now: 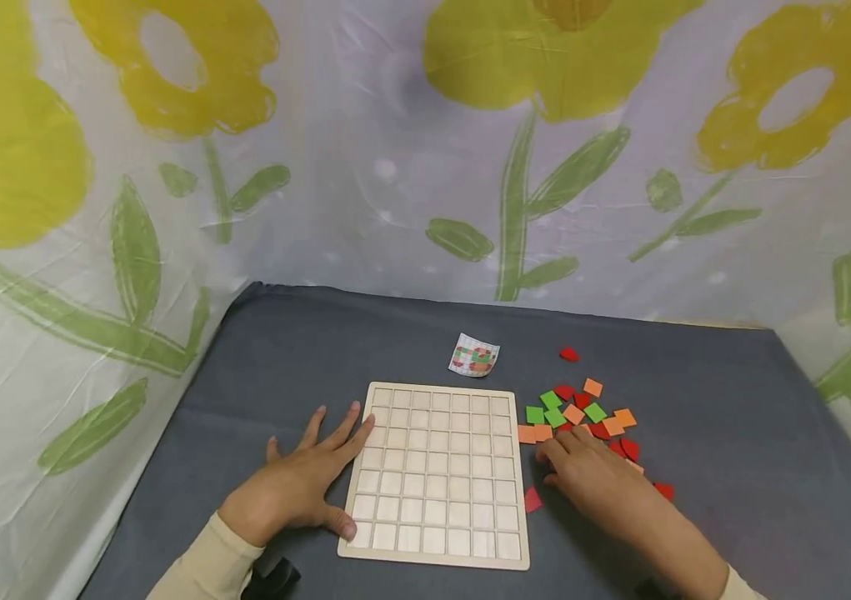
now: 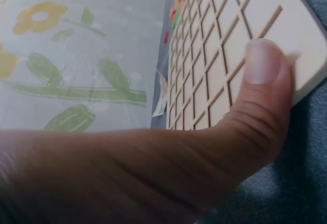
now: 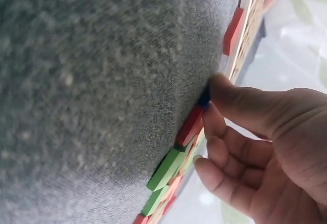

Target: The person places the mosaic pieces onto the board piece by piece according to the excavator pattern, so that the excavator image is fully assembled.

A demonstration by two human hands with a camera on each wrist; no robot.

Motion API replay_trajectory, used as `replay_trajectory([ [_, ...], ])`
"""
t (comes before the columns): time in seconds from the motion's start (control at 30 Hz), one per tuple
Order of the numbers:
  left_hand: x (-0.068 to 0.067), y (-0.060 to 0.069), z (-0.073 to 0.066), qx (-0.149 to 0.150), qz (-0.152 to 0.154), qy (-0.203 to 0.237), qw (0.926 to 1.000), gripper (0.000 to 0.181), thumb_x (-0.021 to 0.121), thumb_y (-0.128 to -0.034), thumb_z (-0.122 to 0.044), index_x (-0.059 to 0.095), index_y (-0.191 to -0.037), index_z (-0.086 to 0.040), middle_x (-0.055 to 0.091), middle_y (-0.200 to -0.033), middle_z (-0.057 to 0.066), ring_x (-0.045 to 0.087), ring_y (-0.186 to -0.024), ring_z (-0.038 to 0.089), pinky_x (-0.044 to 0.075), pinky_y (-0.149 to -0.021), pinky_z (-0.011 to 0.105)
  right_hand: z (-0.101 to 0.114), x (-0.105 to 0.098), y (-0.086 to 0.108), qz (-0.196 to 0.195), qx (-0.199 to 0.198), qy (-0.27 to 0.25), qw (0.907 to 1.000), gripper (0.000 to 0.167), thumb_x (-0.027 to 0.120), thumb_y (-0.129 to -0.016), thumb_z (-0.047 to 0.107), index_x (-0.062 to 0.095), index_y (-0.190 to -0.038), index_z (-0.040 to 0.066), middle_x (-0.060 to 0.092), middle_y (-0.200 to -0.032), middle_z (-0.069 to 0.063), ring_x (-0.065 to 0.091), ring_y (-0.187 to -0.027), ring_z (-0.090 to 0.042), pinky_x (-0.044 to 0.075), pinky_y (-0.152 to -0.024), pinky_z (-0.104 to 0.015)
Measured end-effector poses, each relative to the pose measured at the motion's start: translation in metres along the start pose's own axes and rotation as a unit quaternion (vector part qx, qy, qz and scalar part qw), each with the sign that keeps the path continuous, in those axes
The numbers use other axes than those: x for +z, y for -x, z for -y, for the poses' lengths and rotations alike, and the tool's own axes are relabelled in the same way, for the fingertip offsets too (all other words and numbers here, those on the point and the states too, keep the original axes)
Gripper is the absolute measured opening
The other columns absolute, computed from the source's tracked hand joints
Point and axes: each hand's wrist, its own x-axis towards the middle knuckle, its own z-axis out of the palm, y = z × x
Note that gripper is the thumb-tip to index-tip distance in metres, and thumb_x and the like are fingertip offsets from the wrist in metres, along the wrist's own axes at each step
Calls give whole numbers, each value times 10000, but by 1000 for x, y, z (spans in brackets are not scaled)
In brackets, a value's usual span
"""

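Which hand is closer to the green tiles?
Right. The right hand is just this side of the green tiles; the left hand is across the board, at its left edge.

No lettering, numbers or brands could be read in any view. The small, white, rectangular paper card [image 1: 473, 356] bore a printed grid with red and green patches, its details too small to make out.

- Left hand [image 1: 303, 483], right hand [image 1: 592, 473]: bare.
- Left sleeve [image 1: 203, 560]: plain cream fabric, long cut.
- Right sleeve [image 1: 740, 587]: cream fabric, only edge visible.
- Black device [image 1: 277, 580]: beside left sleeve, partly hidden.
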Motion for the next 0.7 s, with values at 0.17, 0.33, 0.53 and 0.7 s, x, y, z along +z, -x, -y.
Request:
replay_trajectory([
  [0.17,3,-1,1,-96,28,-106,9999,1413,936,-598,-565,143,-1723,-247,63,-1790,8,17,-1609,498,101,-974,967,2,3,1,48,84,-73,9999,255,882,-881,190,649,-971,134,563,-925,27,502,-913,-179,558,-793,-335],
  [0.33,3,-2,0,-57,15,-94,9999,1394,932,-622,-554,135,-1724,-247,40,-1791,7,-2,-1610,495,90,-978,967,2,1,1,59,250,-257,9993,255,872,-889,171,626,-949,148,531,-916,44,473,-922,-162,546,-731,-282],
  [0.53,2,-3,-1,-24,-43,-59,10000,1395,936,-620,-544,144,-1724,-226,52,-1792,24,15,-1606,507,97,-969,970,5,4,-1,105,385,-237,9989,217,852,-908,151,653,-990,125,561,-930,16,496,-926,-181,560,-734,-289],
  [0.7,4,-1,-1,-87,-8,-113,9999,1411,941,-608,-543,138,-1724,-231,57,-1792,17,16,-1609,498,94,-985,962,9,6,1,-18,406,-117,9991,206,848,-889,113,682,-1010,98,599,-945,-15,518,-929,-209,574,-745,-309],
])
